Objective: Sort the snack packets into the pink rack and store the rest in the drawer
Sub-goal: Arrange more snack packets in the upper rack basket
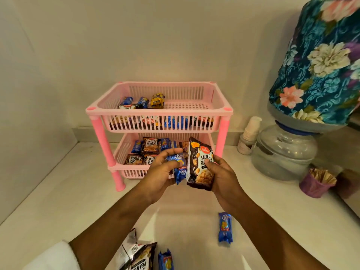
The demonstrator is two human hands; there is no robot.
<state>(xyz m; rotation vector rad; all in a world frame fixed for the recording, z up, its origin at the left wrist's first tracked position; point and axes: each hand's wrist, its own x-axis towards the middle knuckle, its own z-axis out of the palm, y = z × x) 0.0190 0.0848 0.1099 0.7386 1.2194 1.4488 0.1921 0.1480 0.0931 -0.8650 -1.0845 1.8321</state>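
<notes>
The right hand (221, 172) grips a dark salted-peanuts packet (200, 165) (upright, orange tag), the left hand (161, 172) small blue packets (179, 169).

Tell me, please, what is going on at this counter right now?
A person is sorting snack packets into a pink rack on a white counter. The right hand holds a salted peanuts packet; the left hand holds small blue packets. Both rack tiers already hold packets. One blue packet and a few others near the bottom edge lie unsorted on the counter.
</notes>
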